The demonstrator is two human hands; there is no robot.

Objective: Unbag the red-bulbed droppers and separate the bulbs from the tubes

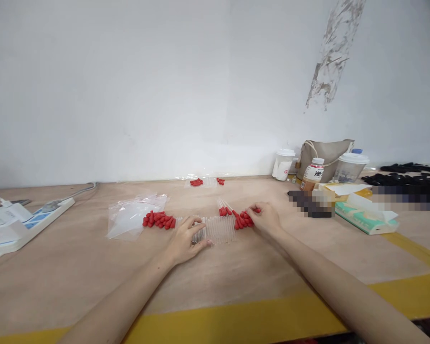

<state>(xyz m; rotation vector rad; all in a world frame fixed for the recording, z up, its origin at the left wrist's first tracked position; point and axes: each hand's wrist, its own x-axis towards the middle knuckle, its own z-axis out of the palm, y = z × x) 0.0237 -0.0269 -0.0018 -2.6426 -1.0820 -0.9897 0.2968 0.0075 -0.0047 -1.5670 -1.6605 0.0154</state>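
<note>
A row of thin clear glass tubes [220, 230] lies side by side on the brown-covered table. My left hand [186, 241] rests over the row's left part, fingers apart, touching the tubes. My right hand [267, 217] is closed in a pinch at a red rubber bulb [258, 210], beside a heap of red rubber bulbs [241, 220] at the row's right end. Its fingertips partly hide that bulb. Left of my left hand is another pile of red bulbs [158, 220]. A few thin tubes with red ends [225, 210] lie slanted behind the row.
Clear plastic bags [131, 220] lie at left, near a white power strip [39, 224]. Small bags with red bulbs [196, 182] lie by the wall. At right stand a lidded cup [284, 165], a bottle [312, 174], a grey bag [327, 157] and a tissue pack [365, 217].
</note>
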